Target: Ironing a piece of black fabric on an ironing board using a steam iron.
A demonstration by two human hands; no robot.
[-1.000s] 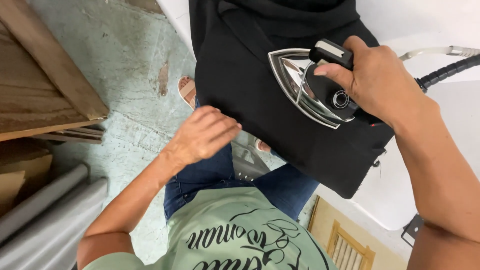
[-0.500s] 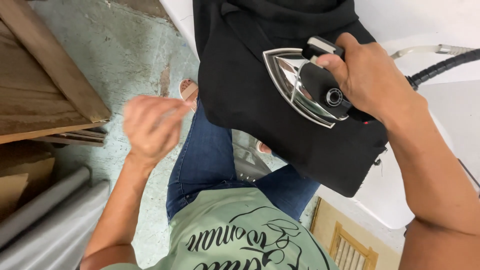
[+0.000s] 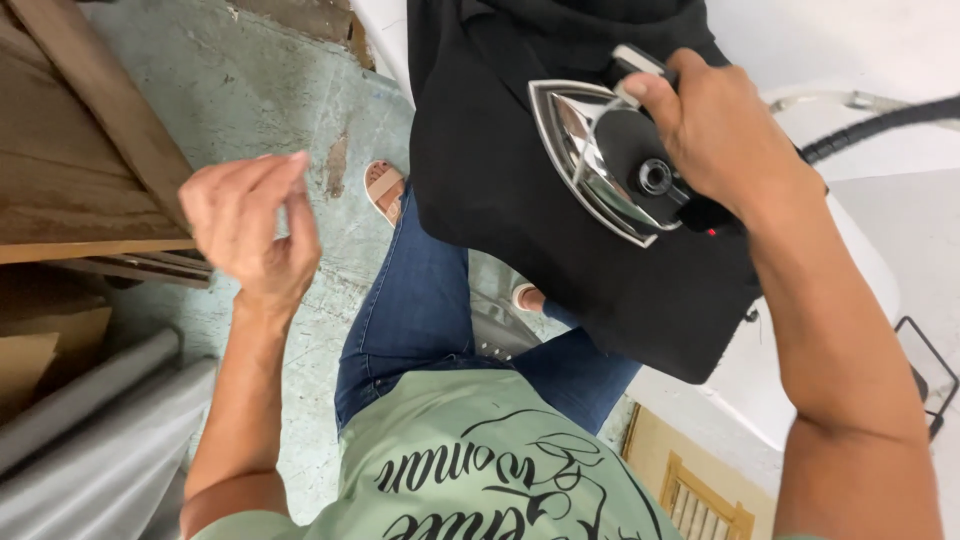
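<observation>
On the board, under the iron: black garment (image 3: 520, 190), spread flat, lower edge hanging over the near side.
Iron: steel-soled iron (image 3: 600, 160) rests on the garment's middle, tip toward the person's left; a black hose (image 3: 880, 125) runs off to the right.
Right hand: right hand (image 3: 715, 135) clenched round the iron's handle.
Left hand: left hand (image 3: 250, 225) raised clear of the cloth, grasping nothing, fingers loosely curled, above the floor (image 3: 250, 90).
Progress: pressing looks under way; cloth around the iron lies smooth, the hanging edge and far folds appear yet to be pressed.
Surroundings: white board (image 3: 860, 280); wooden planks (image 3: 90, 170) at left; jeans and sandalled feet below.
</observation>
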